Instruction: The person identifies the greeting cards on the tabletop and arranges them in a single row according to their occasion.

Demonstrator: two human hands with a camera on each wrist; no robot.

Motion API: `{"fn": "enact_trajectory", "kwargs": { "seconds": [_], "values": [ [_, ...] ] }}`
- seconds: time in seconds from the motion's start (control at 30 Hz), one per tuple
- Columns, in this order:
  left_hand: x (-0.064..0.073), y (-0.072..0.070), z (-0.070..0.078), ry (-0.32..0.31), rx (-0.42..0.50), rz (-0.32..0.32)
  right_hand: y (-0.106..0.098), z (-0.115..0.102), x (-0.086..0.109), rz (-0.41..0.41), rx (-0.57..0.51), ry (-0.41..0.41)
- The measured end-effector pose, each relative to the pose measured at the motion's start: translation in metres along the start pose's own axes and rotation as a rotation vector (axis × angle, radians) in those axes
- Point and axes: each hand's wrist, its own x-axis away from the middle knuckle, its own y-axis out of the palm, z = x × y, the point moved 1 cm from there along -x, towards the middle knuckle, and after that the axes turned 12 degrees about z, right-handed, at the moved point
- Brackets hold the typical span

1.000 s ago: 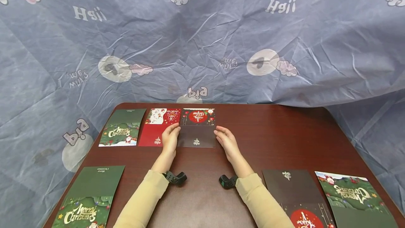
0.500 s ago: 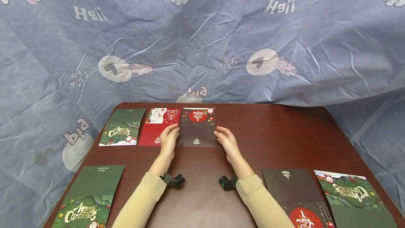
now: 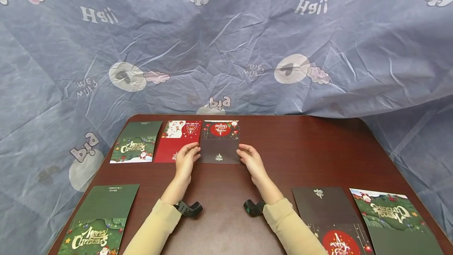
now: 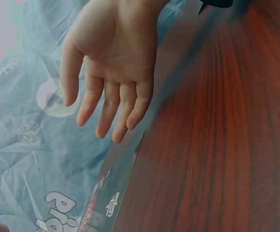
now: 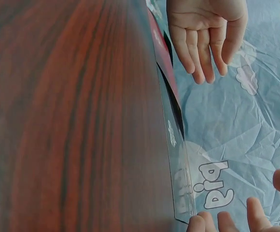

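A dark grey Christmas card (image 3: 219,150), unfolded, with a red circle on its far half, lies at the back of the table. At its left edge my left hand (image 3: 185,162) is held with relaxed fingers, overlapping the red card (image 3: 170,148) beside it. My right hand (image 3: 252,162) is at the dark card's right edge, fingers gently bent and thumb raised. Both palms face each other, with nothing gripped. In the left wrist view, the right hand (image 4: 113,63) shows its bare palm; in the right wrist view, the left hand (image 5: 205,36) does likewise.
At the back left lies a green card (image 3: 136,145). Another green card (image 3: 102,215) is at the front left. A second dark card (image 3: 329,211) and a green card (image 3: 396,215) lie front right. Behind the brown table (image 3: 301,148) hangs a blue cloth (image 3: 226,42).
My left hand has drawn slightly back and left from the dark card's edge. My right hand shifts only a little toward me. The cards keep their places.
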Motion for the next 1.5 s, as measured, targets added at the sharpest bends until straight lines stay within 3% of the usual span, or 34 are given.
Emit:
{"fn": "enact_trajectory", "kwargs": {
  "seconds": [0.23,0.9,1.23,1.5],
  "values": [
    [0.009,-0.009,0.006,0.003,0.018,-0.016,0.003,0.001,0.007,-0.019,0.019,-0.005],
    [0.032,-0.037,0.018,0.047,-0.047,-0.075,0.018,0.005,0.029,-0.095,0.058,-0.046],
    [0.054,-0.067,0.030,0.154,-0.076,-0.084,0.026,0.007,0.040,-0.134,0.099,-0.068],
    [0.063,-0.097,0.045,0.187,-0.077,-0.003,0.035,0.004,0.051,-0.212,0.091,-0.083]
  ]
}}
